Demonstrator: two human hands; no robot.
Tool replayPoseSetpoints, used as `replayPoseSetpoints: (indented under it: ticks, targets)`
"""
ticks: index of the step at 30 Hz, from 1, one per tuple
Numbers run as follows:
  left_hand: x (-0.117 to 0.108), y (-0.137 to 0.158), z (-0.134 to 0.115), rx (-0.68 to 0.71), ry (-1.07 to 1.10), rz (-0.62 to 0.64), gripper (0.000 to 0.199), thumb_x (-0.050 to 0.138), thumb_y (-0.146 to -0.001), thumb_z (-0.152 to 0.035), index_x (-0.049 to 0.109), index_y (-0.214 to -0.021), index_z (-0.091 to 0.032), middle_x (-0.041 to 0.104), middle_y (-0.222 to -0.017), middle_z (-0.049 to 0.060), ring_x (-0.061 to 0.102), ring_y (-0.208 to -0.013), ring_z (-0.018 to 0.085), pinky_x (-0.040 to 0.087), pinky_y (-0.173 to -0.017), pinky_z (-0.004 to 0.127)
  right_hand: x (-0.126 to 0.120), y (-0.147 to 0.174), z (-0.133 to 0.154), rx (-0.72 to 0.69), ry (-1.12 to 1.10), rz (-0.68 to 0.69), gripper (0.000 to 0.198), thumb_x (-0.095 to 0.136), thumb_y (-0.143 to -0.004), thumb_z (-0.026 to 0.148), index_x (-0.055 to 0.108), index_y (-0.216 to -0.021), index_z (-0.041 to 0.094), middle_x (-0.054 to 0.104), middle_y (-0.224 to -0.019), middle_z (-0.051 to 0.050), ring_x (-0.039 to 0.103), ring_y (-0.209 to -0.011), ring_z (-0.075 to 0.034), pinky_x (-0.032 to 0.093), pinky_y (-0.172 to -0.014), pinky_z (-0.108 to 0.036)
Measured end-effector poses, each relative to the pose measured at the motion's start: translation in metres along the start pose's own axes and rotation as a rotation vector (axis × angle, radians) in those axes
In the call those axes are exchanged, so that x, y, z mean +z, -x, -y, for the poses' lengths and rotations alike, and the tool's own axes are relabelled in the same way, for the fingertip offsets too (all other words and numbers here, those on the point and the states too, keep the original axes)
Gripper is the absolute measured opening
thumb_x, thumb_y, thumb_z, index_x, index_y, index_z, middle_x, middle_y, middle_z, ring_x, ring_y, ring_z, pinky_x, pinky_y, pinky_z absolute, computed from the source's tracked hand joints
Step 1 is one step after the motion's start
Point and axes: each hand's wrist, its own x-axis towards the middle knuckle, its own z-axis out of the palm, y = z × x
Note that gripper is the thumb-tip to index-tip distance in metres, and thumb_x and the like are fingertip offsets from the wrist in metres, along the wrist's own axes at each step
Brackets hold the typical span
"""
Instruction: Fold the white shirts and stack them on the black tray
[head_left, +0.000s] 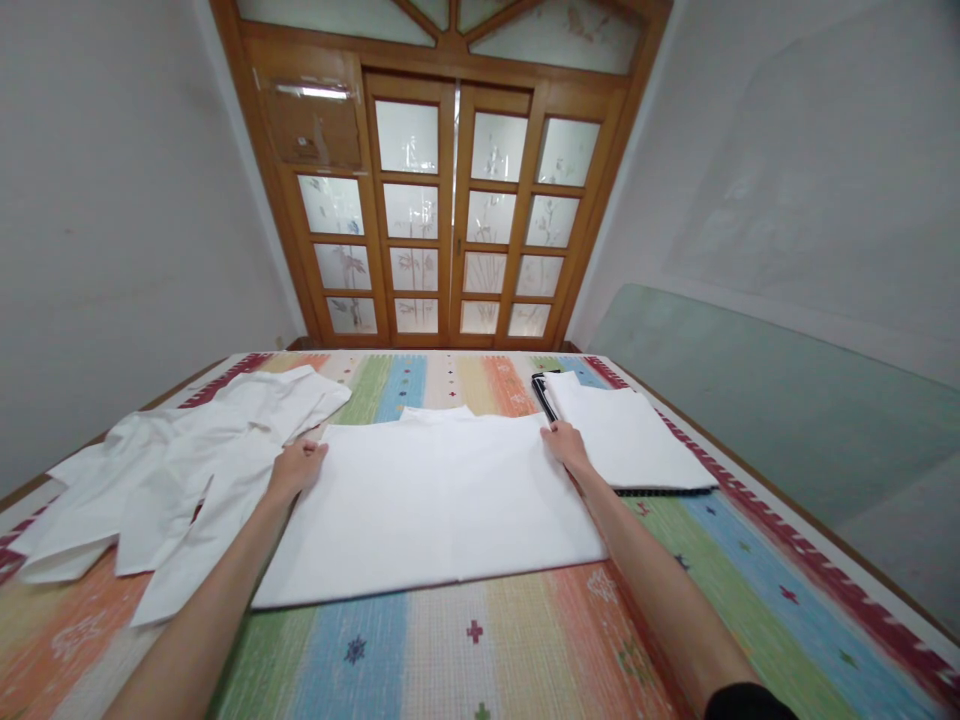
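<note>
A white garment [442, 500], probably a shirt, lies spread in a wide, smooth shape across the middle of the striped cover. A small flap of white fabric sticks up behind its far edge. My left hand [301, 464] is closed on the garment's far left corner, fingers pinched together. At the far right corner my right hand [564, 445] pinches the fabric in the same way. Beside my left forearm is a loose, crumpled heap of white garments [187, 450]. Past my right hand lies a stack of folded clothes [630, 430], white on top with black cloth underneath.
The multicoloured striped cover [367, 660] lies over a bed or table. A pale green panel [720, 370] runs along the right side against the wall. At the far end stand closed wooden doors [450, 210] with frosted panes. Grey walls flank both sides.
</note>
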Motion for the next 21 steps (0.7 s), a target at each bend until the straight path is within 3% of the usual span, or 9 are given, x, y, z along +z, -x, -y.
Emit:
replayPoseSetpoints:
  ticks: [4,10,21]
  targets:
    - [0.000,0.013,-0.009,0.041,-0.157,0.022,0.024,0.046,-0.084,-0.033,0.064,-0.088,-0.017,0.073,-0.091,0.011,0.067,-0.090,0.026,0.049,-0.077,0.031,0.003,0.009,0.004,-0.015,0.067,-0.003,0.027,0.046,-0.093,0.030,0.067,-0.098,0.013,0.070,-0.099,-0.015,0.065,-0.095,-0.025,0.045,-0.074,-0.028]
    - [0.001,0.042,-0.019,0.124,-0.425,-0.039,0.038,0.030,-0.094,-0.032,0.059,-0.108,-0.011,0.069,-0.095,0.020,0.067,-0.091,0.031,0.049,-0.073,0.037,0.013,0.028,0.013,-0.090,0.227,-0.069,0.037,0.030,-0.097,0.018,0.052,-0.127,0.012,0.067,-0.100,-0.020,0.067,-0.094,-0.029,0.048,-0.078,-0.038]
    - [0.002,0.049,-0.015,0.166,-0.532,-0.062,0.040,0.026,-0.098,-0.033,0.056,-0.110,-0.011,0.068,-0.092,0.018,0.067,-0.088,0.029,0.049,-0.071,0.036,0.010,0.026,0.009,-0.234,0.342,-0.164,0.043,0.025,-0.092,0.005,0.056,-0.121,0.013,0.061,-0.109,-0.018,0.059,-0.098,-0.026,0.046,-0.077,-0.035]
